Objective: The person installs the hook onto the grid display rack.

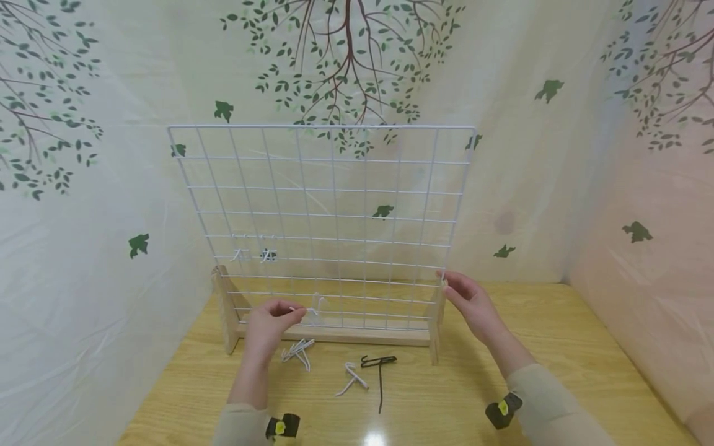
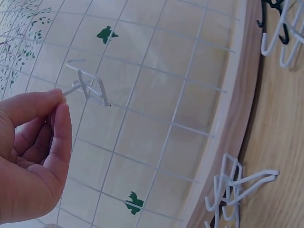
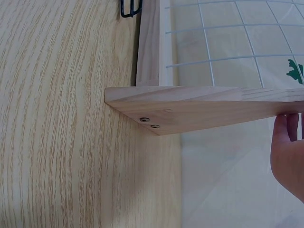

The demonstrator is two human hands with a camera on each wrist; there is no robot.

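Observation:
My left hand (image 1: 272, 325) pinches the prong of a white wire hook (image 2: 85, 85) between thumb and forefinger. The hook's frame is up against or just in front of the lower part of a white wire grid (image 1: 320, 127); contact is unclear. The grid stands upright in a wooden stand (image 1: 357, 335). At the stand's right side, my right hand (image 1: 474, 306) grips the upper end of the side board (image 3: 190, 111) by the grid's edge. Two white hooks, one left (image 1: 240, 254) and one right (image 1: 268, 254), hang on the grid's left part.
On the wooden table (image 1: 502, 371), before the stand, lie a small pile of white hooks (image 1: 298, 352), another white hook (image 1: 351, 378) and a black hook (image 1: 380, 378). Behind the grid hangs a pale curtain (image 1: 519, 186) printed with branches and leaves.

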